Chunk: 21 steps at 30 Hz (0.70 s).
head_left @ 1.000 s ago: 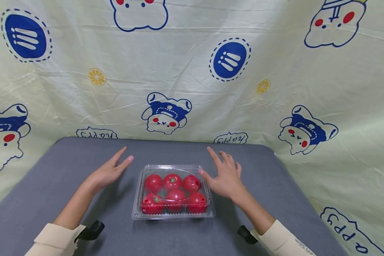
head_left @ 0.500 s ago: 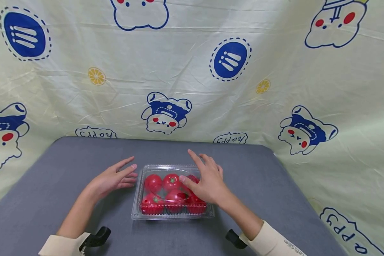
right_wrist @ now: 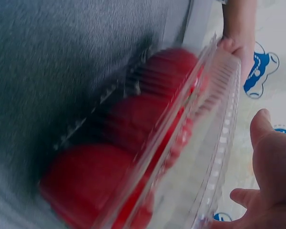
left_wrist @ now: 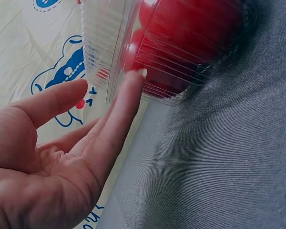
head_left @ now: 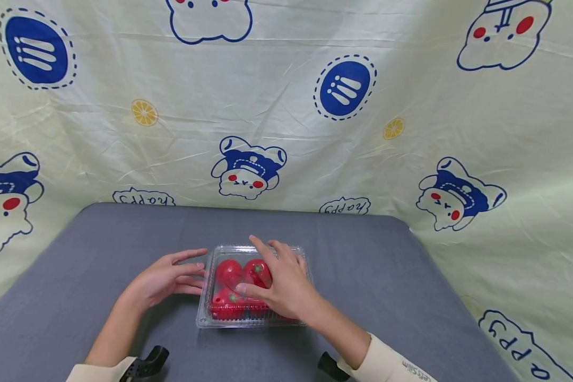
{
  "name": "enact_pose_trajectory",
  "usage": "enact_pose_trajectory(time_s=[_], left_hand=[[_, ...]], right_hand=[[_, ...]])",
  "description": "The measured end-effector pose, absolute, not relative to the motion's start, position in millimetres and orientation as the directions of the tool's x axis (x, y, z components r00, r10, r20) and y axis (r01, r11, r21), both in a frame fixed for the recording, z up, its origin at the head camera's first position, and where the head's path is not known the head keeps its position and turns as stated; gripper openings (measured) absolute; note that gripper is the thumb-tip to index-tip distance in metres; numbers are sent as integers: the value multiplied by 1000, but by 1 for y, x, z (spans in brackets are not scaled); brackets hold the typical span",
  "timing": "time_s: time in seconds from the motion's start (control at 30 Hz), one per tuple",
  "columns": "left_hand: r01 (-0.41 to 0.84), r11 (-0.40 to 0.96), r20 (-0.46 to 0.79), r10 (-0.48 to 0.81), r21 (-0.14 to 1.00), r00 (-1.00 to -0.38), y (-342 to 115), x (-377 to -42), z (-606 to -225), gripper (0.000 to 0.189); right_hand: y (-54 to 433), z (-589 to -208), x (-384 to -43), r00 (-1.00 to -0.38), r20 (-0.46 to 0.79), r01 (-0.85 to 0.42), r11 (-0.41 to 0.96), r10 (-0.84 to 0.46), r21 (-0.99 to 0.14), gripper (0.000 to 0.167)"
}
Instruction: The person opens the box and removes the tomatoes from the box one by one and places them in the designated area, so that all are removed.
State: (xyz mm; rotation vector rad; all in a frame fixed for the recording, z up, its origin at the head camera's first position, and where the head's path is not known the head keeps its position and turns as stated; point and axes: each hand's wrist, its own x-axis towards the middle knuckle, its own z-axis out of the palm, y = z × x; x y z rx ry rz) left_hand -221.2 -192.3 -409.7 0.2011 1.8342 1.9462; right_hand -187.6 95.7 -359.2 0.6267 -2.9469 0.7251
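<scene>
A clear plastic clamshell box [head_left: 203, 320] of red tomatoes [head_left: 228, 273] sits closed on the grey table. At its left side is my left hand [head_left: 159, 281], fingers extended. In the left wrist view a fingertip [left_wrist: 136, 78] lies at the ribbed box wall, touching or nearly so. My right hand [head_left: 288, 284] is over the right half of the lid, thumb and fingers spread, hiding several tomatoes. The right wrist view shows this hand [right_wrist: 279, 176] on the lid side of the box [right_wrist: 219, 138], with a gap between them; neither hand grips anything.
Grey cloth covers the table [head_left: 363, 265]. A pale printed curtain [head_left: 277, 106] hangs behind it and along the sides. Black wrist straps [head_left: 150, 363] stick out at both cuffs.
My right hand has moved left from beside the box to above its lid. My left hand has moved right and slightly down, to the box's left side. The box has stayed put.
</scene>
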Motion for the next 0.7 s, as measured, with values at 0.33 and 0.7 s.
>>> enact_pose_trajectory(time_s=[0.33, 0.7], left_hand=[[-202, -33, -163, 465, 979, -870, -191, -221, -413, 65], [-200, -42, -162, 441, 979, -883, -189, -222, -416, 70]], right_hand=[[80, -367, -178, -881, 97, -461, 796, -462, -394, 99], [66, -372, -173, -854, 91, -509, 783, -513, -357, 98]])
